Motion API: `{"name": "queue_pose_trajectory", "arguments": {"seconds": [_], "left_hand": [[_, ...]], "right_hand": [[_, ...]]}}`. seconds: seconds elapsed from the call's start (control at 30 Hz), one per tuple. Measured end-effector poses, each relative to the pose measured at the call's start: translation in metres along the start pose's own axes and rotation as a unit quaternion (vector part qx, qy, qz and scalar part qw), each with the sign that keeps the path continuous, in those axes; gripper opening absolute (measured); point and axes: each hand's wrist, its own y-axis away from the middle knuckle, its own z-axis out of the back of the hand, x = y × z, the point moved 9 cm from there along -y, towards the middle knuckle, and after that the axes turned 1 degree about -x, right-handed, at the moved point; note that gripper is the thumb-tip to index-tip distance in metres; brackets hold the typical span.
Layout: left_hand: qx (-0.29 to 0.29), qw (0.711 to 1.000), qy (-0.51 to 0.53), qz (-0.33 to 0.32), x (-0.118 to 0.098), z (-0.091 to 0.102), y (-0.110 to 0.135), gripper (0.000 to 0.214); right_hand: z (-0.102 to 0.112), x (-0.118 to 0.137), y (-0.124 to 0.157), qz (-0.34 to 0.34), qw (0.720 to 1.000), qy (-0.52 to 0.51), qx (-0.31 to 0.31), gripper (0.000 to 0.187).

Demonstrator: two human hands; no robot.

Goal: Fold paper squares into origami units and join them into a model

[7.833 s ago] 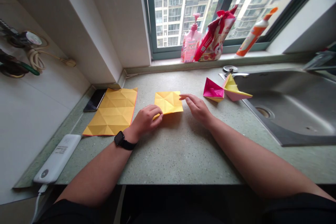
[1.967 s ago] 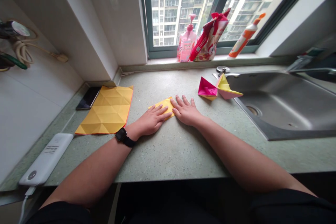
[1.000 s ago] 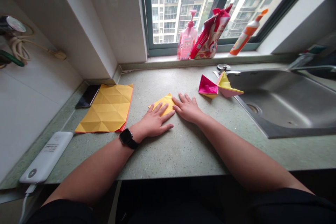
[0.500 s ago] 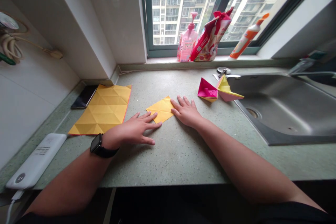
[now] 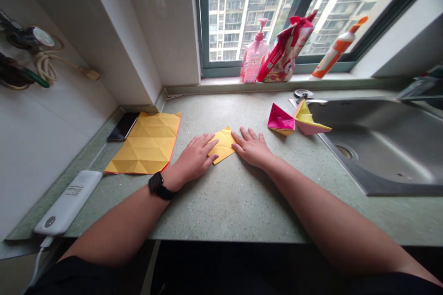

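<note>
A small folded yellow paper (image 5: 224, 144) lies flat on the speckled green counter (image 5: 235, 198). My left hand (image 5: 194, 157), with a black watch on its wrist, lies flat on the paper's left part, fingers stretched out. My right hand (image 5: 252, 147) presses flat on the paper's right edge, fingers spread. Neither hand grips anything. Part of the paper is hidden under my hands.
A large creased yellow sheet (image 5: 145, 144) lies to the left, with a phone (image 5: 123, 126) behind it and a white power bank (image 5: 67, 203) nearer me. Two folded paper shapes, pink (image 5: 280, 120) and yellow (image 5: 309, 118), sit beside the steel sink (image 5: 387, 143). Bottles and a red bag stand on the windowsill.
My left hand slid back to the right onto the folded paper after having drawn off to the left. My right hand stayed flat on the paper's right edge.
</note>
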Motion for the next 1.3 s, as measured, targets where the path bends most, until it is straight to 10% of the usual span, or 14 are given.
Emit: {"name": "queue_pose_trajectory", "arguments": {"seconds": [0.2, 0.73, 0.9, 1.07, 1.3], "left_hand": [[0.149, 0.988, -0.027, 0.033, 0.001, -0.037, -0.001, 0.067], [0.169, 0.98, -0.032, 0.104, 0.017, -0.031, 0.002, 0.092], [0.157, 0.982, -0.03, 0.102, 0.016, -0.03, 0.001, 0.091], [0.162, 0.981, -0.029, 0.106, 0.018, -0.031, 0.002, 0.092], [0.162, 0.981, -0.025, 0.101, 0.018, -0.032, 0.002, 0.091]], "right_hand": [[-0.001, 0.0, 0.0, 0.005, 1.0, -0.003, -0.008, 0.068], [0.012, -0.018, -0.001, -0.03, 0.999, -0.023, -0.039, 0.069], [0.025, 0.005, 0.006, -0.009, 0.993, -0.023, -0.116, 0.078], [0.001, 0.037, 0.01, 0.022, 0.999, -0.01, -0.042, 0.092], [0.002, -0.016, 0.003, -0.056, 0.998, -0.034, -0.012, 0.087]]}}
